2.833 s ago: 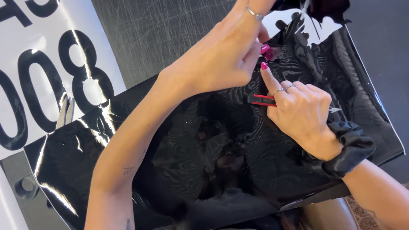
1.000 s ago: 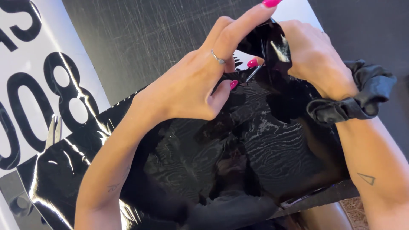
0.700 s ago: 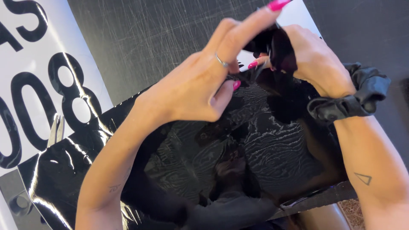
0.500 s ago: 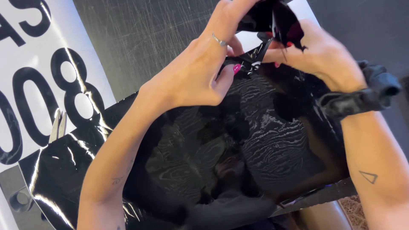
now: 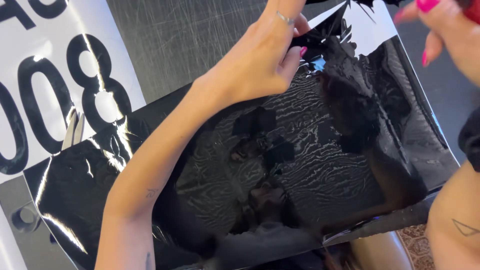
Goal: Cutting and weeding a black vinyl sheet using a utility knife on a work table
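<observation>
A large glossy black vinyl sheet [image 5: 310, 165] lies across the worktable. My left hand [image 5: 260, 60], with a ring on one finger, reaches over the sheet and pinches the torn black film at its far edge. Beside those fingers, bare white backing [image 5: 372, 30] shows where film has come off at the far corner. My right hand [image 5: 442, 25] hovers off the sheet at the top right, mostly out of frame, with its pink-nailed fingers apart. Something red sits at the frame edge by that hand; I cannot tell whether it is held.
A white sheet with large black digits [image 5: 45, 90] lies at the left, partly under the black sheet. A pair of thin metal blades [image 5: 72, 131] rests on it. The scratched grey tabletop [image 5: 190, 40] shows beyond. A black scrunchie [image 5: 470, 137] is around my right wrist.
My right hand has let go of the film at the corner and moved up and to the right. More white backing now shows at that corner. My left hand still holds the edge.
</observation>
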